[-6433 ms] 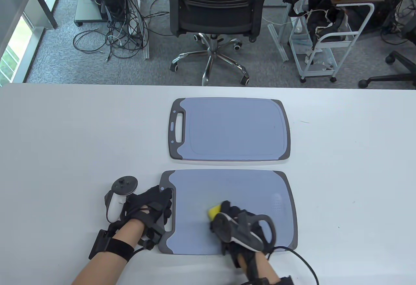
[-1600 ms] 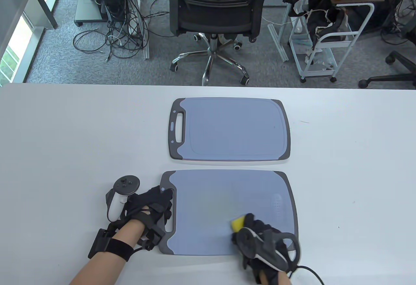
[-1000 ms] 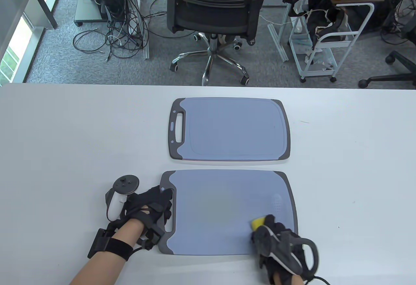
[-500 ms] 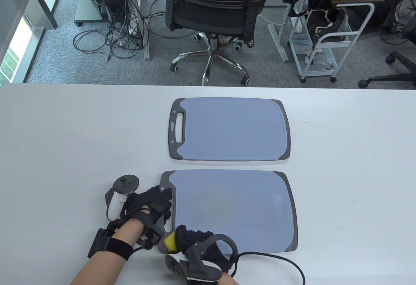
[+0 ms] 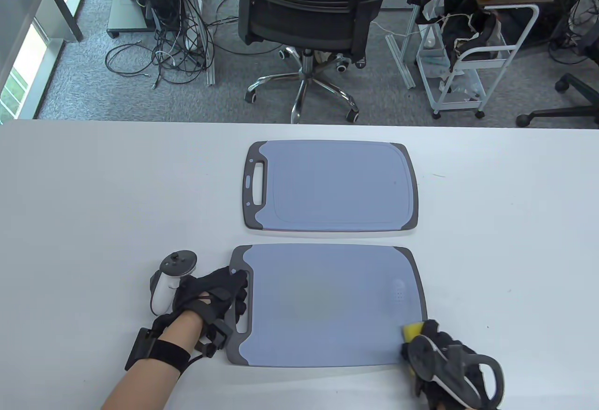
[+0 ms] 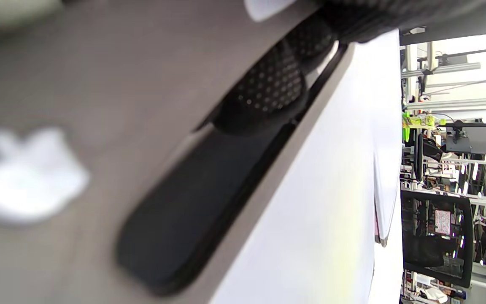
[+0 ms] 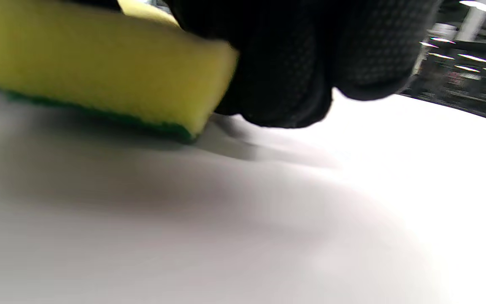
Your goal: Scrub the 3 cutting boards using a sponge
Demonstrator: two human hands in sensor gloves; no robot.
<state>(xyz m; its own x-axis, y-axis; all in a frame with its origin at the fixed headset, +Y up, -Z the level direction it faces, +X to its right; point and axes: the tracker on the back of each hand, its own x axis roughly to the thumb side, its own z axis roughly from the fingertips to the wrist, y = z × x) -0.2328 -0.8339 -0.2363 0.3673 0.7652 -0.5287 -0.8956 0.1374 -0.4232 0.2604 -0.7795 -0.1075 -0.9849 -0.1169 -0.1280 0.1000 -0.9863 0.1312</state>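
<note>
Two blue-grey cutting boards with dark ends lie on the white table. Across the handle end of the near board my left hand rests and presses; in the left wrist view a fingertip lies by the handle slot. The yellow sponge with a green underside sits on this board's near right corner, gripped by my right hand. The right wrist view shows the sponge flat on the surface beside the gloved fingers. The far board lies untouched; a thin pinkish edge shows under it.
The white table stretches wide to both sides. Beyond its far edge stand a black office chair, a tangle of cables and a white cart on the floor.
My right hand has swept the sponge along the near board's front edge from its left corner to its right corner. The left hand has stayed on the handle end.
</note>
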